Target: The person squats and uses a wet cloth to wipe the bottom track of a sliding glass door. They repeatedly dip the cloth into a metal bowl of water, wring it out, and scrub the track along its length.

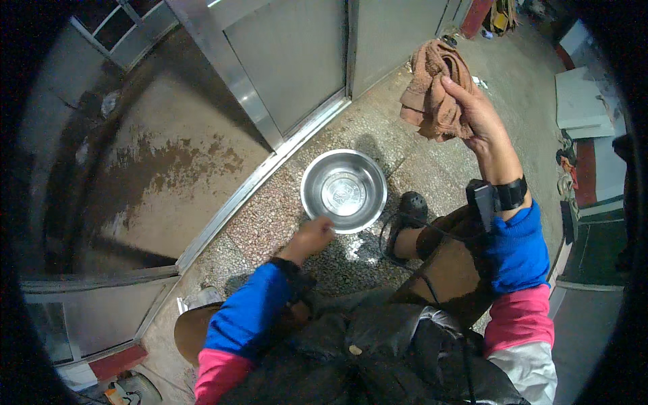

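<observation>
My right hand (478,114) holds up a bunched brown terry towel (436,93), its thumb pressed across the folds. A shiny stainless steel basin (344,191) sits on the speckled terrazzo floor (263,217) in front of me, with a stamped pattern on its bottom. By the basin's near-left rim is my left hand (311,237), its fingers curled and slightly blurred. Whether those fingers grip the rim is unclear. A black device (483,197) is strapped to my right wrist.
A metal-framed door (293,66) stands beyond the basin, above a metal threshold track (228,212). Stained ground (167,162) lies past it on the left. A thin black cable (430,288) loops near my black clog (412,205). White furniture (582,101) is at right.
</observation>
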`<state>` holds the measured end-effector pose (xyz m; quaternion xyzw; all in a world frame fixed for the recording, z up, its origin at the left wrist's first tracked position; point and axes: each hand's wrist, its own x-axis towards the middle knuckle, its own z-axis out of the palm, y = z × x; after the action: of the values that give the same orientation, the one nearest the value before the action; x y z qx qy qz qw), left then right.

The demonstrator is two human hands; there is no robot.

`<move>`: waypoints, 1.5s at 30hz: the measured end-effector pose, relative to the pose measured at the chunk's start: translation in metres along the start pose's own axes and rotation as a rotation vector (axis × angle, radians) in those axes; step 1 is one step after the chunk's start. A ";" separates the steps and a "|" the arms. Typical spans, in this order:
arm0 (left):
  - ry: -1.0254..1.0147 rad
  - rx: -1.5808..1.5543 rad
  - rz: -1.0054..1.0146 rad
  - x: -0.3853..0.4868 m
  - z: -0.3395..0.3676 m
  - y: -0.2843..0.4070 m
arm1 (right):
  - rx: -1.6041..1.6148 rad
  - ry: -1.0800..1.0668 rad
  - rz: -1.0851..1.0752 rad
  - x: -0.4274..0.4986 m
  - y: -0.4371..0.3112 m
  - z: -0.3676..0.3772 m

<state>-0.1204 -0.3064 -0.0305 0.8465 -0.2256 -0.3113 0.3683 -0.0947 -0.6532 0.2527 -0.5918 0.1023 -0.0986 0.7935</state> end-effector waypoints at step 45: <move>0.662 -0.469 -0.408 0.091 0.080 -0.104 | -0.227 0.115 0.090 0.001 0.000 -0.051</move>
<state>-0.0955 -0.3357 -0.1851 0.8214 0.1524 -0.1327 0.5334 -0.1085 -0.7005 0.2380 -0.6661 0.1846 -0.0846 0.7177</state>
